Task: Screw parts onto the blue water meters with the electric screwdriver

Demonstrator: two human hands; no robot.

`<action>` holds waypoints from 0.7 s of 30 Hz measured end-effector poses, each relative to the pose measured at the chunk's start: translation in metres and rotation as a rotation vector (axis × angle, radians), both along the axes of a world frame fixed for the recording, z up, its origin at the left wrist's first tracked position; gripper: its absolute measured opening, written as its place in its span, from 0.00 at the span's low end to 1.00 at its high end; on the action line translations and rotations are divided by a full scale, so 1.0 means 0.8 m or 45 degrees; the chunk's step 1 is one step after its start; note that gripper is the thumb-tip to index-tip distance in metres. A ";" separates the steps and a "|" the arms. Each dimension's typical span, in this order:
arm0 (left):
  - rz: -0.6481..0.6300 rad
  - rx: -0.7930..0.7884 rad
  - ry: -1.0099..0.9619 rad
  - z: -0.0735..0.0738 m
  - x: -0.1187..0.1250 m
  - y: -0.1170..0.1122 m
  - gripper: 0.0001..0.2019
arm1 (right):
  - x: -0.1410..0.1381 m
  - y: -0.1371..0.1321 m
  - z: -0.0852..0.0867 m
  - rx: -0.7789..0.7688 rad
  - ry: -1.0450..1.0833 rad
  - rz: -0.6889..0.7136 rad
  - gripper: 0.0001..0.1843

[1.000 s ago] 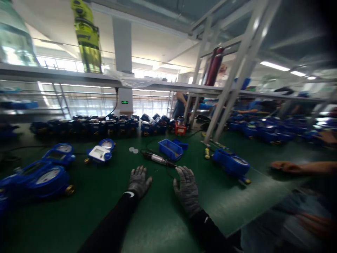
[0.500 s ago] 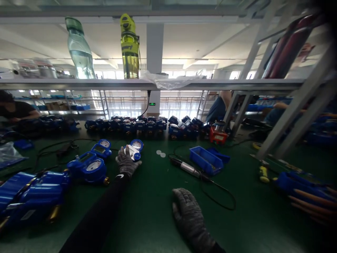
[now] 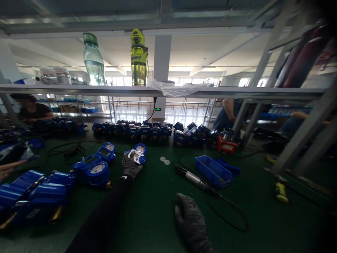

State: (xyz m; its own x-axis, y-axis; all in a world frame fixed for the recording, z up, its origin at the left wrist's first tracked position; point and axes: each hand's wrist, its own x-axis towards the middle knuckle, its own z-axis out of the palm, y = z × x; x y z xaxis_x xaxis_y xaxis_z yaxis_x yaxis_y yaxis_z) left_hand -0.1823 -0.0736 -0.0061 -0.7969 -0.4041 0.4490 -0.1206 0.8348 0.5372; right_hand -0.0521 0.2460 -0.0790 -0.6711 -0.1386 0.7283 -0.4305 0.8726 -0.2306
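Two hands in grey knit gloves were out over the green mat. The left hand was stretched far forward, and its fingers were closed around the near end of a blue water meter with a white face and a round dial. That meter sat on the mat, just right of more round blue meters with shiny brass ends. The right hand lay flat on the mat, fingers loose and holding nothing. Just past it lay a long silver electric screwdriver with a black cord. A blue plastic bin sat beside that. Two small white discs lay nearby. No writing could be read; a white swoosh mark showed on the left wrist.
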 end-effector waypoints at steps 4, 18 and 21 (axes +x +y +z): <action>-0.076 0.061 0.035 -0.007 0.025 0.001 0.49 | -0.001 0.001 0.006 -0.140 -0.154 0.046 0.26; -1.104 0.039 0.184 -0.017 0.236 -0.007 0.40 | -0.029 -0.016 0.049 -1.344 -1.012 0.592 0.48; -0.914 0.447 0.068 -0.018 0.228 -0.004 0.43 | -0.013 -0.026 0.060 -1.214 -1.097 0.738 0.40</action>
State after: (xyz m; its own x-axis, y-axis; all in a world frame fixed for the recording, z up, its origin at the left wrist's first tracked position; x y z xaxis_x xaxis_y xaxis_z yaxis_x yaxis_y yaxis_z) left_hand 0.0001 -0.0765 -0.0205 -0.8971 0.0747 0.4355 0.4152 0.4797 0.7730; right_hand -0.0624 0.2250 -0.0308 -0.9666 -0.2386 0.0938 -0.0927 -0.0160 -0.9956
